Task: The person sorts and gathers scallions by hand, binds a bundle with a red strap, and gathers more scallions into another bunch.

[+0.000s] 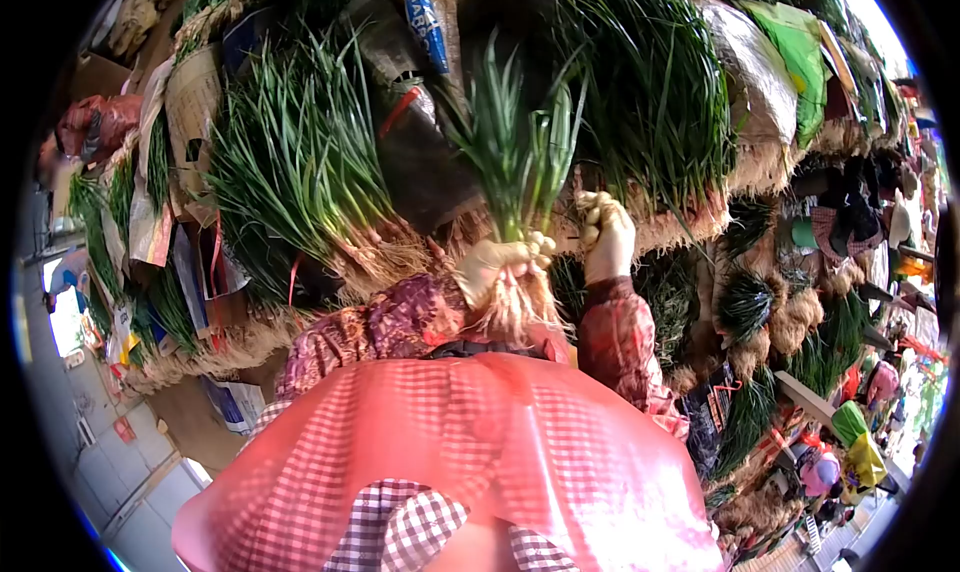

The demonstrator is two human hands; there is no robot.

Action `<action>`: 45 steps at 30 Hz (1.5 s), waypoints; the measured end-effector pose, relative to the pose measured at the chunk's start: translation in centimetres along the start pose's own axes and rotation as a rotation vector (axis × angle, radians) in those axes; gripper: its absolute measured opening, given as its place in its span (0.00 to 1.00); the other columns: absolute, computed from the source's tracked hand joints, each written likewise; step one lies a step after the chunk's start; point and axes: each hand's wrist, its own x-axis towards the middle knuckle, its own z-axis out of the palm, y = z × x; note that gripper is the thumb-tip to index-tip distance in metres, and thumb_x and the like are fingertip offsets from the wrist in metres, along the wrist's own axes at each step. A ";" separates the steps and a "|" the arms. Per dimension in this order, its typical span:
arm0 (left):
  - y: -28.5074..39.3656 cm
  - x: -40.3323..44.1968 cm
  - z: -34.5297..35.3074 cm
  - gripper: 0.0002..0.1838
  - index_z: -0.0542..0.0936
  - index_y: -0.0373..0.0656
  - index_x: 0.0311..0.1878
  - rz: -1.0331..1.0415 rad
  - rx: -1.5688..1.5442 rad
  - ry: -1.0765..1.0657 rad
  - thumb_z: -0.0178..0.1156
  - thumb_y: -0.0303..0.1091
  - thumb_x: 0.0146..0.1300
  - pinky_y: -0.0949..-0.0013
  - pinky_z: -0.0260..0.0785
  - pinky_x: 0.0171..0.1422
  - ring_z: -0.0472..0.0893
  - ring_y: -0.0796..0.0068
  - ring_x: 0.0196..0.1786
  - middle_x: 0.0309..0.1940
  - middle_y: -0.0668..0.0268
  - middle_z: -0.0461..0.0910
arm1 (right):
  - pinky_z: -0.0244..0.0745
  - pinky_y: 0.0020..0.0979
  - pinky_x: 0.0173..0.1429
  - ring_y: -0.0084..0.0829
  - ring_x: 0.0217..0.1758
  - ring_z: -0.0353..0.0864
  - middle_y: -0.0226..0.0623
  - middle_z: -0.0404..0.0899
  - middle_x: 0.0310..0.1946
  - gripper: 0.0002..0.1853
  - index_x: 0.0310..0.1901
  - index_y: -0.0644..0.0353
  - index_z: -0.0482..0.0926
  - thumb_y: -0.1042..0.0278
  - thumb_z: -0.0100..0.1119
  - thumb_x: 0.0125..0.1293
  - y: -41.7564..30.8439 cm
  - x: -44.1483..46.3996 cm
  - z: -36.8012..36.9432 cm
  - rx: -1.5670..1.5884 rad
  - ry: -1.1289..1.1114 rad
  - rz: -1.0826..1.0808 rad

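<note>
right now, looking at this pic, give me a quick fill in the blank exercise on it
1. The hand gripping the bunch of greens is the person's ____.
2. In the picture, the leaves of this bunch point ____, not down.
3. The right hand is raised, its fingers curled, not ____.
4. The red checked cloth spreads along the picture's ____ edge, not the top.

Missing words: left; up; straight; bottom.

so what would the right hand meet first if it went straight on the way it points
Likely the long green leaves above the right hand in the picture, though their depth is unclear.
</note>
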 end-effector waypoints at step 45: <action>2.0 -2.9 -2.9 0.20 0.73 0.38 0.55 -0.138 -0.122 0.066 0.63 0.29 0.59 0.74 0.74 0.39 0.78 0.78 0.33 0.33 0.68 0.78 | 0.72 0.31 0.23 0.31 0.18 0.77 0.35 0.77 0.17 0.16 0.24 0.54 0.81 0.50 0.67 0.56 4.8 -1.6 -12.9 -1.828 -0.514 -0.124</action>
